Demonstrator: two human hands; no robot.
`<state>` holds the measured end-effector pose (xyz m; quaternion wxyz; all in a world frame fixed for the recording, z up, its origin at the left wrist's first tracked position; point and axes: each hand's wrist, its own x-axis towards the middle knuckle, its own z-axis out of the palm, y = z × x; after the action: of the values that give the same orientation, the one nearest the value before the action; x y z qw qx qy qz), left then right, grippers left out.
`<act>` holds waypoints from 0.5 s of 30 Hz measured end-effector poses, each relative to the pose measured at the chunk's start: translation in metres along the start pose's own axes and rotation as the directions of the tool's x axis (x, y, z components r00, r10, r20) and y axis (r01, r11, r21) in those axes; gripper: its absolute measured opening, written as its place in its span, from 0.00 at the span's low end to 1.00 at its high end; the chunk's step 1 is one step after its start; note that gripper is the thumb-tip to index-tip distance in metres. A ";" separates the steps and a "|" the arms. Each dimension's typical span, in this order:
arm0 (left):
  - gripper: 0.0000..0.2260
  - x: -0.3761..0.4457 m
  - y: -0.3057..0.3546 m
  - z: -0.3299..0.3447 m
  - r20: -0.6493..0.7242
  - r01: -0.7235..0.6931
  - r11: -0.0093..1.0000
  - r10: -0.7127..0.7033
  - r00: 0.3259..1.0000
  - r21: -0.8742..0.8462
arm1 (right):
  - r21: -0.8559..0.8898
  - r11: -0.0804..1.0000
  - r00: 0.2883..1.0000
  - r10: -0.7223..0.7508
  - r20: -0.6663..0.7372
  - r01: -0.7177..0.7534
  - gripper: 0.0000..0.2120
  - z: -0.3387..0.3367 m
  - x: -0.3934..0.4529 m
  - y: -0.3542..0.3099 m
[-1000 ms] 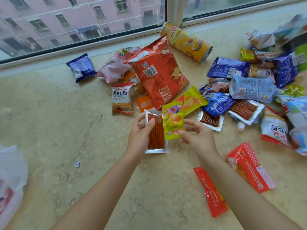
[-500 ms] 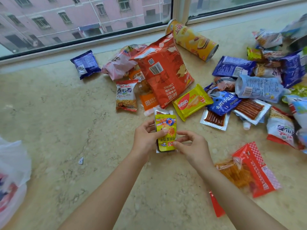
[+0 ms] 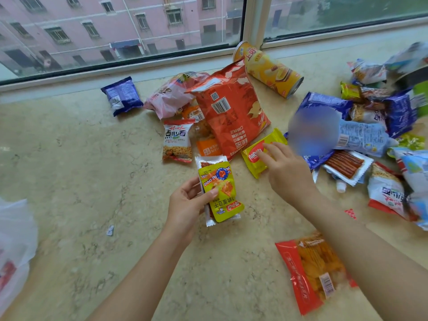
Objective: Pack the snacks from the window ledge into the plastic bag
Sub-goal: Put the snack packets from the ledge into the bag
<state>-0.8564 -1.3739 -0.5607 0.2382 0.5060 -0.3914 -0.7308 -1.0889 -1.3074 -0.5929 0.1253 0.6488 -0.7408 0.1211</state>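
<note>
Reaching right hand (image 3: 283, 169) now touches yellow wafer pack (image 3: 259, 154)

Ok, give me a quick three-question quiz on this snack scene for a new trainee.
1. True or false: the left hand holds two stacked packets.
2. What is the right hand reaching onto?
A. the crisp tube
B. the yellow wafer pack
C. the plastic bag
3. Fill in: the plastic bag lies at the frame's far ____ edge.

Key: 1 true; 2 B; 3 left.
</note>
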 end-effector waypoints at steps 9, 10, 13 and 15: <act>0.18 -0.003 0.001 -0.005 -0.007 0.010 0.996 -0.011 1.000 -0.083 | -0.226 0.943 0.952 -0.186 0.244 0.243 0.25 0.017 0.010 0.013; 0.18 -0.003 0.002 -0.006 -0.006 0.010 0.996 -0.010 1.000 -0.091 | -0.233 0.940 0.951 -0.191 0.244 0.249 0.25 0.018 0.012 0.015; 0.17 -0.006 0.003 -0.011 -0.016 0.001 0.995 -0.003 1.000 -0.096 | -0.204 0.934 0.942 -0.246 0.229 0.293 0.24 0.017 0.021 0.018; 0.17 -0.008 0.003 -0.016 -0.026 -0.005 0.995 0.002 1.000 -0.099 | -0.168 0.938 0.946 -0.273 0.175 0.302 0.19 0.015 0.025 0.018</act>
<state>-0.8390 -1.3750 -0.5573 0.2692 0.5025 -0.3524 -0.7422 -1.1104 -1.3337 -0.5990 0.1481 0.7424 -0.6531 -0.0193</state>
